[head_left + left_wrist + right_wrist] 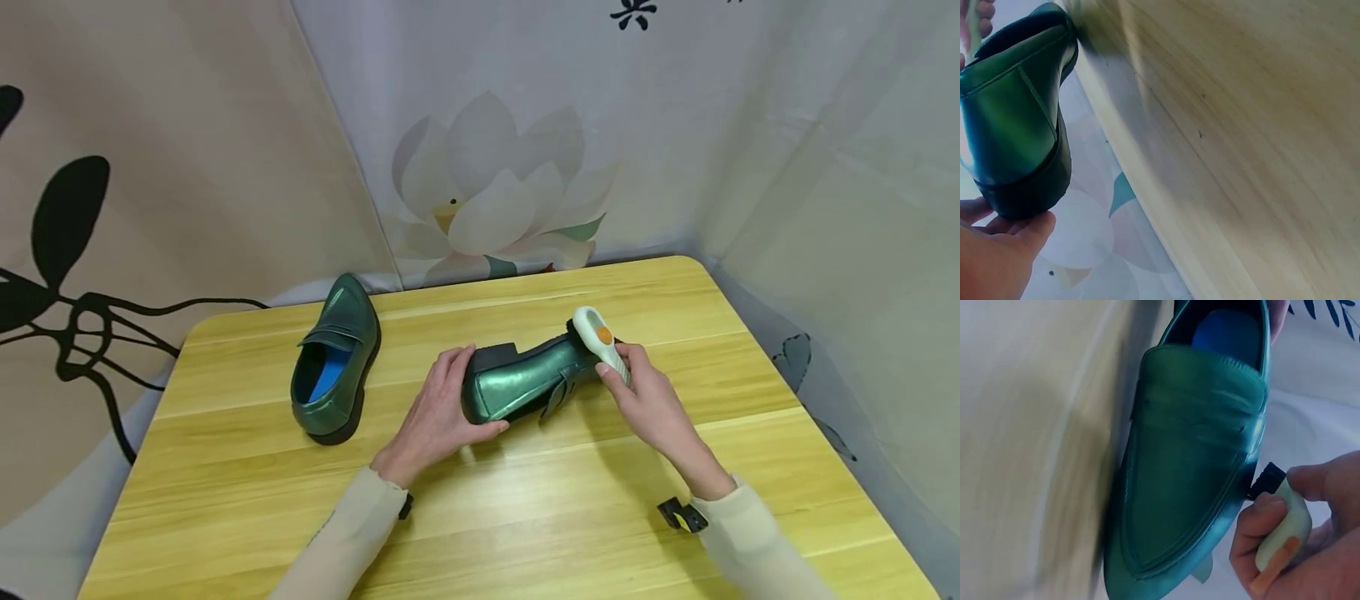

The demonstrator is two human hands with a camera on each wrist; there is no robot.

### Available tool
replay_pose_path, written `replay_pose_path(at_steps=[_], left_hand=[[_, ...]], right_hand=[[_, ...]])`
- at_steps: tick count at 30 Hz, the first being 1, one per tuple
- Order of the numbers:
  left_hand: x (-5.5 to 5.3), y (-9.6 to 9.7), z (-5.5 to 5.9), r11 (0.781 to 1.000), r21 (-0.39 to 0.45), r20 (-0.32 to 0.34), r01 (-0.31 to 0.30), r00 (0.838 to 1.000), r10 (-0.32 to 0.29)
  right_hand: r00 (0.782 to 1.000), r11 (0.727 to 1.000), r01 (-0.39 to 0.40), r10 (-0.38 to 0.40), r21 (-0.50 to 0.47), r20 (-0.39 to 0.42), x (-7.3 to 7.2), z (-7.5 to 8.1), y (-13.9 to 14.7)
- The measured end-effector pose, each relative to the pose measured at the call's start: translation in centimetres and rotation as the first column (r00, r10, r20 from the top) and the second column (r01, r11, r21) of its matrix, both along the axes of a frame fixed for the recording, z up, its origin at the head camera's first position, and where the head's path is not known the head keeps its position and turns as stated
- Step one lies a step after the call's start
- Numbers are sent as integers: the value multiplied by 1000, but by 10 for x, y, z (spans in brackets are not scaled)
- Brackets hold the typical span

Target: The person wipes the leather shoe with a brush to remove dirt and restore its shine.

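A shiny green loafer [528, 383] lies turned on its side over the table, its dark heel and sole facing away. My left hand [438, 417] grips it around the heel, thumb on the near side; the left wrist view shows fingers under the heel block of the loafer [1013, 125]. In my right hand [652, 400] is a white brush [596, 329] with an orange spot, held over the front part of the shoe. The right wrist view shows its dark bristles [1267, 480] right at the shoe's sole edge, with fingers and thumb pinching the handle.
The matching green loafer [345, 333], with a blue insole [330, 373], stands upright at the left of the wooden table [247, 467]. Pale cloth with a printed flower [498, 183] hangs behind the table's far edge.
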State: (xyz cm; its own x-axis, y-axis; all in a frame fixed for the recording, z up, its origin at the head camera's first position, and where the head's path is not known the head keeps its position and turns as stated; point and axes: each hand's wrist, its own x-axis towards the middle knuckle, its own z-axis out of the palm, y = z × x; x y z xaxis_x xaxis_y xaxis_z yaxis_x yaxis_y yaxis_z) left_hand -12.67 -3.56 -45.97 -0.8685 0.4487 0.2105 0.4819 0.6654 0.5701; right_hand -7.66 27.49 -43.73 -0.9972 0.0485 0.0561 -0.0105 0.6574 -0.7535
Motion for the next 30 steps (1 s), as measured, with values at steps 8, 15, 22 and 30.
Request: replay_pose_path(at_steps=[8,15,22,30], left_hand=[[1,0,-1,1000,0,0,2,1000,-2],[1,0,2,1000,-8,-15,3,1000,-3],[1,0,2,1000,1,-20,-6,1000,6],[2,6,5,1000,24,-19,-16,1000,17]], right_hand=[[997,999,49,-48,-7,58,6,-10,22],[977,995,102,-96,-20,191,17,-34,60],[972,994,106,-96,-37,217,17,-35,59],[998,999,40,-41,28,47,5,-4,16]])
